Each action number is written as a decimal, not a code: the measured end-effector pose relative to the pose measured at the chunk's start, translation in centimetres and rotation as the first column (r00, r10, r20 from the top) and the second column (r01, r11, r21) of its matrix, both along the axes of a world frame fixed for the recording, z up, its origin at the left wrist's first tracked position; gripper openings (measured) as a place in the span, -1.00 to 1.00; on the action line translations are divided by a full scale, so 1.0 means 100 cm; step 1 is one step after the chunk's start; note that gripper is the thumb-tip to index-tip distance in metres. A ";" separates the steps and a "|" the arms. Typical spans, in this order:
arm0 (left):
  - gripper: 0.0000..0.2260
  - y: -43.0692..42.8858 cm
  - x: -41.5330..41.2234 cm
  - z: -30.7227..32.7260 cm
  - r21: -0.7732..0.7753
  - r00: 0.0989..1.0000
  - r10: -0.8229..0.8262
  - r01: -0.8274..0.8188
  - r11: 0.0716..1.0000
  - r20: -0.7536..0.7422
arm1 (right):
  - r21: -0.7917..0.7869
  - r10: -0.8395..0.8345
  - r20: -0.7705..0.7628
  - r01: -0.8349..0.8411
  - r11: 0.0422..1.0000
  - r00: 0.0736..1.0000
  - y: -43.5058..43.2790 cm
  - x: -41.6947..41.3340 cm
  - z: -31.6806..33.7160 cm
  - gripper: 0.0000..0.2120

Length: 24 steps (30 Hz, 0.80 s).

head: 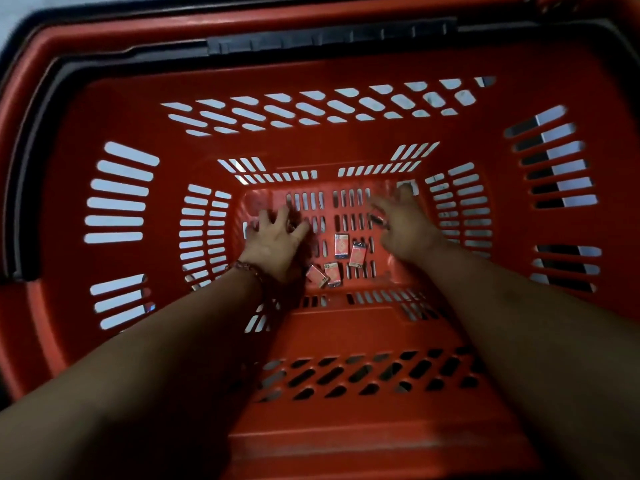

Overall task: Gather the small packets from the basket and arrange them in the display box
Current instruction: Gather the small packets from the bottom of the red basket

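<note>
Four small packets point(341, 245) on the floor of the basket point(346, 441), all red-faced. Two lie side by side near the middle and two more sit touching each other just nearer to you, by your left wrist. Count them with me: one, two, three, four, and none of them is lifted. There's a fifth small dark thing point(377, 220) just beside your right fingers, too smeared to call a packet. Both of your arms are down inside the one basket. Your left hand point(277, 239) is at the floor to the left of the packets, fingers spread wide, grip open and holding nothing that I can see, with a beaded bracelet point(247, 270) on the wrist. Your right hand point(407, 226) is over at the far right corner, blurred. The fingers look stretched out, but with that dark thing by the thumb I can't tell whether the grip has closed on anything. The display box isn't in view at all, so nothing shows as arranged. By my reading you're at the gathering stage, with at least these four left to collect and the whole arranging job ahead. Out at the rim, one black handle point(329, 38) lies folded along the far edge.
</note>
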<state>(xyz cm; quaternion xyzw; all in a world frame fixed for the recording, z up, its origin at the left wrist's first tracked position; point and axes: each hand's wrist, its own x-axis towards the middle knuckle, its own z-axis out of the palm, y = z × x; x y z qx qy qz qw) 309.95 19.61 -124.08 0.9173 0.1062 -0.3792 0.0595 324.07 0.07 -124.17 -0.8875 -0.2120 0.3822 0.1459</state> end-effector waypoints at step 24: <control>-0.61 0.027 0.009 0.023 -0.382 0.030 0.432 -0.527 -0.760 -0.901 | -0.159 -0.306 -0.930 0.530 0.833 0.202 0.008 0.015 0.024 -0.84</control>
